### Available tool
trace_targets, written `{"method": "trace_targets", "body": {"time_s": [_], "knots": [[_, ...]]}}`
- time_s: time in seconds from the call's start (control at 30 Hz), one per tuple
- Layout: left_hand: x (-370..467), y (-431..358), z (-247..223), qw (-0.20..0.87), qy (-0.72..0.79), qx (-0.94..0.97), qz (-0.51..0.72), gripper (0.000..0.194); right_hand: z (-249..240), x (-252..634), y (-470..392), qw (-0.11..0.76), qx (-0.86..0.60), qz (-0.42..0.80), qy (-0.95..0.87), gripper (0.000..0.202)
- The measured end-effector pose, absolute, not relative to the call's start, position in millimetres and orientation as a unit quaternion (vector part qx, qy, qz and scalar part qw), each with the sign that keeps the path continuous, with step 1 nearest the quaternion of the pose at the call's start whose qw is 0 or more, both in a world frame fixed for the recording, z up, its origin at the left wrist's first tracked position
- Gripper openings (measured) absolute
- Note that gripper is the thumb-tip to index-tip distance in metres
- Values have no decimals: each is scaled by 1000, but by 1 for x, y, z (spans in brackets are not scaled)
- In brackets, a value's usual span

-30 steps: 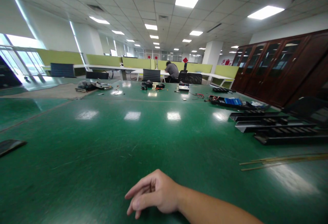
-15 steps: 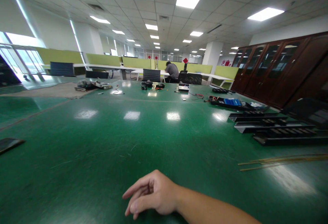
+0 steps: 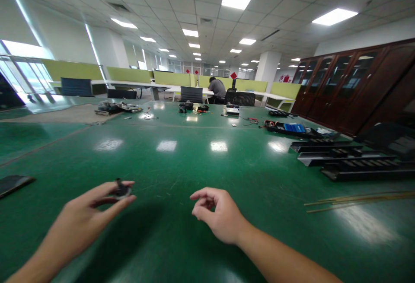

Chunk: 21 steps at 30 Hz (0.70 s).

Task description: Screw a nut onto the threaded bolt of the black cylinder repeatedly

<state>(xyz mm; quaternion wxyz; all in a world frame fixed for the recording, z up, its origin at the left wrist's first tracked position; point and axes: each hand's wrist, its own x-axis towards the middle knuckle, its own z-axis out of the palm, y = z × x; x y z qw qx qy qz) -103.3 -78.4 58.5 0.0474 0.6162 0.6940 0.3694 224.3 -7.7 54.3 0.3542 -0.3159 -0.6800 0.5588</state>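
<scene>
My left hand (image 3: 94,207) is closed in a pinch, with thumb and fingertips on a small dark round part (image 3: 122,191). A short black stem stands up from that part, and its exact kind is too blurred to make out. It is held above the green tabletop (image 3: 175,231). To its right, my right hand (image 3: 217,211) hovers over the table with loosely curled fingers. A gap shows between its thumb and fingers, and no object is visible in it.
A dark flat slab (image 3: 14,184) lies at the left edge. On the right are black metal channels (image 3: 353,168) and thin brass-coloured rods (image 3: 353,199). Farther back lies a black tray with blue pieces (image 3: 293,128). A person (image 3: 217,89) sits beyond the table.
My left hand has come into view from the lower left, holding the small dark part. My right hand has moved up and to the right, its fingers more curled.
</scene>
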Motion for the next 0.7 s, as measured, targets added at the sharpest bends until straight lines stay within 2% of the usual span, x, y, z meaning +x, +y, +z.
{"method": "trace_targets", "body": {"time_s": [0.07, 0.13, 0.23, 0.33, 0.47, 0.63, 0.7], "knots": [[-65, -72, 53, 128, 639, 680, 336, 52, 56, 231, -10, 379, -349, 495, -699, 29], [-22, -70, 51, 172, 604, 718, 300, 49, 53, 239, -17, 373, -367, 446, -726, 48], [24, -71, 52, 183, 573, 747, 283, 37, 45, 252, -28, 356, -361, 384, -772, 75], [37, -71, 49, 162, 547, 767, 294, 27, 41, 262, -33, 355, -328, 313, -817, 84], [28, -72, 33, 158, 502, 793, 307, 30, 38, 265, -29, 336, -303, 306, -837, 72], [18, -75, 11, 154, 506, 787, 317, 50, 36, 258, -26, 297, -313, 324, -842, 46], [18, -75, 9, 150, 516, 781, 318, 48, 35, 256, -26, 289, -320, 327, -841, 42]]}}
